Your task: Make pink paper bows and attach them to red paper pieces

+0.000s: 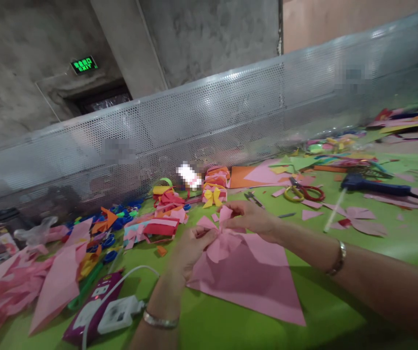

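Note:
Both my hands meet over a pink paper bow [220, 245], a folded piece with petal-like flaps. My left hand [197, 245] pinches its left side between thumb and fingers. On the upper right, my right hand [247, 219] grips an upright flap of the same piece. Beneath it lies a large flat sheet of pink paper [256, 282], one corner pointing toward me. Just beyond my hands stands a small paper piece with a yellow bow [213, 195]. Part of the pink bow is hidden behind my fingers.
A purple power strip [95, 308] with a white plug and cable sits at front left, beside heaped pink paper [22, 282]. Scissors [305, 190] and a blue glue gun [374, 185] lie at right. A perforated metal screen [209, 116] runs along the table's back.

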Tool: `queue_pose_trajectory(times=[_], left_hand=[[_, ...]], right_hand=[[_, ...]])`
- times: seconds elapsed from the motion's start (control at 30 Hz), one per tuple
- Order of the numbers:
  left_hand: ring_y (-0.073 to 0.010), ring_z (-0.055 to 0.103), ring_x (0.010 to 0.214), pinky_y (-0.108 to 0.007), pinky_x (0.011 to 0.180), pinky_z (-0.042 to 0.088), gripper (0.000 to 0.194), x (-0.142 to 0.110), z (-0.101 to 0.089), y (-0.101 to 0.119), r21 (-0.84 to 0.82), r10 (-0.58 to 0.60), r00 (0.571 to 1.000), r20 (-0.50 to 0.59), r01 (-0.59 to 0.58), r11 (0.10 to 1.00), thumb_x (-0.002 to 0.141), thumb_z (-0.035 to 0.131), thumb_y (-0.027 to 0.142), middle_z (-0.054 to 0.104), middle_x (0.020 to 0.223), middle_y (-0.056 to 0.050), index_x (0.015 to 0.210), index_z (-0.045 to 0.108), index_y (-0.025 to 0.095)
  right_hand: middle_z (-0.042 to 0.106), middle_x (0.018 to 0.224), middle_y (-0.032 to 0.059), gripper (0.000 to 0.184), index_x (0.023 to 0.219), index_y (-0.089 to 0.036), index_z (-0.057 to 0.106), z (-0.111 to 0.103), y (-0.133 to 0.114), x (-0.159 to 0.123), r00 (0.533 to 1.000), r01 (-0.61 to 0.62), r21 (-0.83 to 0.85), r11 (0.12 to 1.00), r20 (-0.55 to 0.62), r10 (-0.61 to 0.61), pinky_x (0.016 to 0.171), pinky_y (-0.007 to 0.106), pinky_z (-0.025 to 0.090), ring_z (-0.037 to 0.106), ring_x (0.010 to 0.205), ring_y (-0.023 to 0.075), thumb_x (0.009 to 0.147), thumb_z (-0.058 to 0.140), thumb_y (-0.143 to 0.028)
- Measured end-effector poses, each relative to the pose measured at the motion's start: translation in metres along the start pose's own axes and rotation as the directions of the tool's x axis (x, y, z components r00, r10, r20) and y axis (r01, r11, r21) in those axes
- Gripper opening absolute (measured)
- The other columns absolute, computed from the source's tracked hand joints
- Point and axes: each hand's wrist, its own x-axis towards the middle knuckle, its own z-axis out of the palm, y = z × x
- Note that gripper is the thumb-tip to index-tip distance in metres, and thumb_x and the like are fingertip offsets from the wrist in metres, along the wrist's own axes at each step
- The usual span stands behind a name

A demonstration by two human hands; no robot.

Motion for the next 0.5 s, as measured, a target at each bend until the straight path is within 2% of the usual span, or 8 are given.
queue_pose_trajectory(times=[0.13, 0.27, 0.33, 0.4, 0.5], left_hand=[[-0.0055, 0.034, 0.045, -0.020, 0.047, 0.024, 0.031, 0.0009, -0.0016, -0.0022, 0.029, 0.024, 1.000, 0.019, -0.024, 0.999, 0.057, 0.074, 0.042, 0.047, 0.046, 0.005, 0.054, 0.063, 0.013], [-0.0076, 0.045, 0.049, -0.020, 0.050, 0.032, 0.028, 0.0010, -0.0022, -0.0038, 0.009, -0.004, 1.000, 0.029, 0.004, 1.000, 0.058, 0.075, 0.038, 0.058, 0.054, 0.000, 0.061, 0.066, 0.012], [-0.0098, 0.053, 0.055, -0.021, 0.055, 0.038, 0.028, 0.0012, -0.0030, -0.0034, -0.054, -0.007, 1.000, 0.012, 0.008, 0.998, 0.054, 0.079, 0.031, 0.065, 0.064, -0.003, 0.071, 0.068, 0.012], [-0.0113, 0.058, 0.062, -0.022, 0.060, 0.043, 0.038, 0.0016, -0.0040, -0.0016, -0.154, 0.007, 0.999, -0.040, -0.013, 0.988, 0.048, 0.081, 0.023, 0.068, 0.071, -0.003, 0.082, 0.067, 0.013], [-0.0103, 0.059, 0.061, -0.022, 0.062, 0.045, 0.048, 0.0019, -0.0049, 0.0016, -0.292, -0.004, 0.994, -0.111, -0.028, 0.956, 0.045, 0.081, 0.017, 0.067, 0.070, 0.001, 0.090, 0.065, 0.016]], right_hand=[[0.046, 0.059, -0.0044, 0.014, 0.061, -0.017, 0.052, -0.0029, -0.0012, -0.0002, 1.000, 0.026, -0.040, 0.999, 0.003, -0.026, 0.051, 0.021, 0.028, 0.039, 0.055, 0.0075, 0.064, 0.063, -0.025], [0.042, 0.051, -0.0056, 0.017, 0.057, -0.017, 0.050, -0.0047, 0.0007, 0.0005, 1.000, 0.020, -0.038, 0.999, -0.007, -0.020, 0.051, 0.022, 0.026, 0.036, 0.051, 0.0070, 0.066, 0.060, -0.028], [0.045, 0.051, -0.0049, 0.016, 0.057, -0.017, 0.052, -0.0048, 0.0010, 0.0009, 1.000, 0.025, -0.049, 0.998, -0.014, -0.026, 0.051, 0.022, 0.028, 0.038, 0.052, 0.0076, 0.066, 0.060, -0.027], [0.047, 0.053, -0.0041, 0.014, 0.057, -0.016, 0.053, -0.0044, 0.0008, 0.0012, 0.999, 0.025, -0.069, 0.997, -0.046, -0.028, 0.052, 0.022, 0.029, 0.040, 0.053, 0.0080, 0.065, 0.059, -0.025], [0.049, 0.055, -0.0041, 0.014, 0.056, -0.017, 0.053, -0.0030, 0.0009, 0.0013, 0.998, 0.017, -0.062, 0.998, -0.056, -0.020, 0.052, 0.022, 0.029, 0.040, 0.054, 0.0075, 0.064, 0.061, -0.025]])
